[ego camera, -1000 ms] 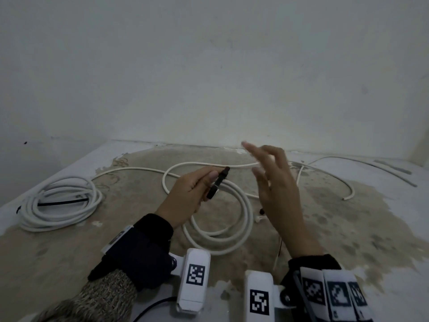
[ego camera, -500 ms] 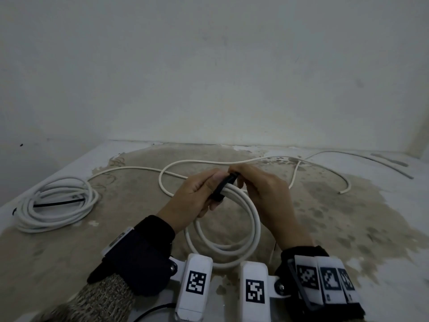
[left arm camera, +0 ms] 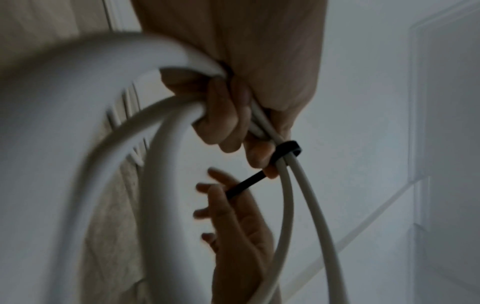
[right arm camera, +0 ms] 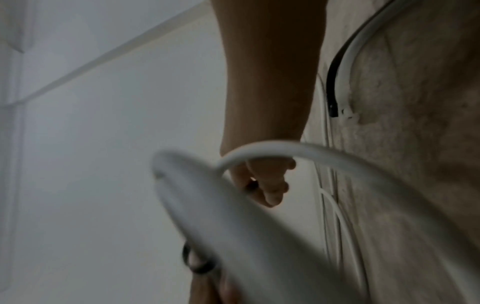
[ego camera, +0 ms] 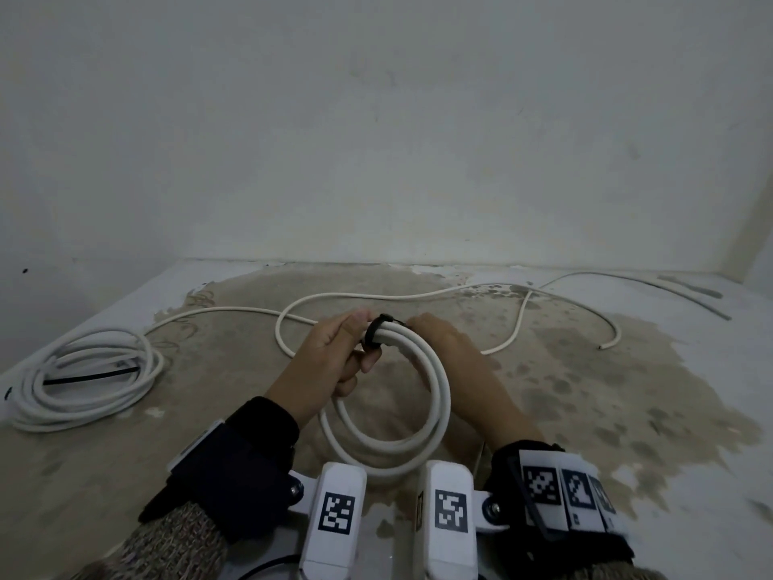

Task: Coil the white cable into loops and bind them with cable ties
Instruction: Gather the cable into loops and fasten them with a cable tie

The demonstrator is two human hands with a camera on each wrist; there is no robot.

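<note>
The white cable's small coil (ego camera: 437, 395) of a few loops is held upright above the floor. My left hand (ego camera: 330, 362) grips the coil's top, fingers curled round the strands (left arm camera: 226, 123). A black cable tie (ego camera: 376, 330) loops round the strands just beside those fingers (left arm camera: 287, 149). Its tail runs down into my right hand (left arm camera: 233, 216), which pinches it behind the coil (ego camera: 443, 349). The right wrist view shows the curled right fingers (right arm camera: 267, 185) past the blurred coil (right arm camera: 233, 226).
A larger coil (ego camera: 83, 378) with a black tie across it lies on the floor at the left. Loose cable (ego camera: 518, 324) trails behind my hands to a free end on the right. Spare ties (right arm camera: 333, 82) lie on the stained floor under my right wrist.
A second ago my right hand was open and lifted off the coil. It came in, took the tie from my left hand's side and bent it round the strands.
</note>
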